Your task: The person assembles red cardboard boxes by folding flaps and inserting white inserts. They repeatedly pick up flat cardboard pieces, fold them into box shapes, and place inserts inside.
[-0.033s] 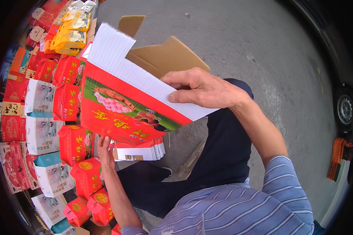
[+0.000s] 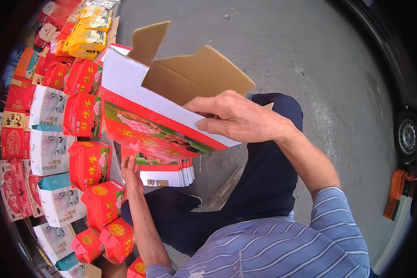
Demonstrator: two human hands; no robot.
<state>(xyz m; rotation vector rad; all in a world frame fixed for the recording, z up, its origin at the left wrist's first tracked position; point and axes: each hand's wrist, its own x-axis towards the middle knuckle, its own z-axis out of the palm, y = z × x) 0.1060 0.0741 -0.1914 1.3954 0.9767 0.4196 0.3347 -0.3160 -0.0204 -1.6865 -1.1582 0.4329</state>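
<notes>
A red and white cardboard gift box [image 2: 164, 129], printed with a green farm scene, is opened out in front of me. Its brown inner flaps stand up at the far side. My right hand [image 2: 238, 116] grips its white upper edge, thumb outside and fingers over the rim. Below the box's lower edge is my left hand [image 2: 132, 173], fingers extended upward near it; whether they touch it I cannot tell. Close beside that hand lies a stack of flat cartons [image 2: 171, 173], partly covered by the box.
Rows of folded red boxes [image 2: 90, 164] and white boxes with blue tops [image 2: 51, 150] stand on the left. Yellow boxes [image 2: 85, 39] sit at the far left. A vehicle wheel [image 2: 407, 136] shows at the right, above grey pavement [image 2: 329, 60]. My bent leg [image 2: 275, 162] is under the box.
The box has tilted, its printed face turning downward and its brown inside showing more. My right hand has come slightly nearer. More of the flat stack shows beside my left hand.
</notes>
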